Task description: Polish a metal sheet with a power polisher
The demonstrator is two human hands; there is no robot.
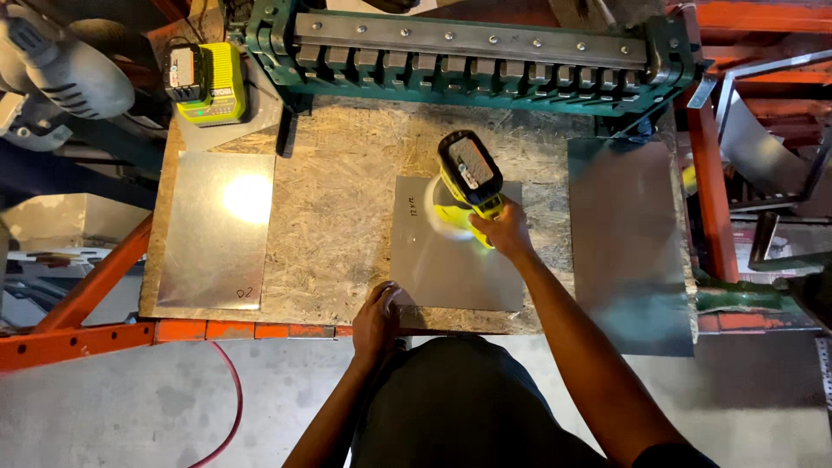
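Observation:
My right hand grips a yellow-green cordless polisher with a dark battery on top. Its round pad presses on the upper part of a small sheet of bare metal lying in the middle of a chipboard bench top. My left hand rests flat on the sheet's near left corner at the bench edge, holding it down. A handwritten mark sits near the sheet's top left corner.
A second metal sheet lies on the bench's left, a larger one on the right overhangs the front edge. A green sheet-metal brake spans the back. A battery charger stands at back left. Orange rack beams and a red hose are below.

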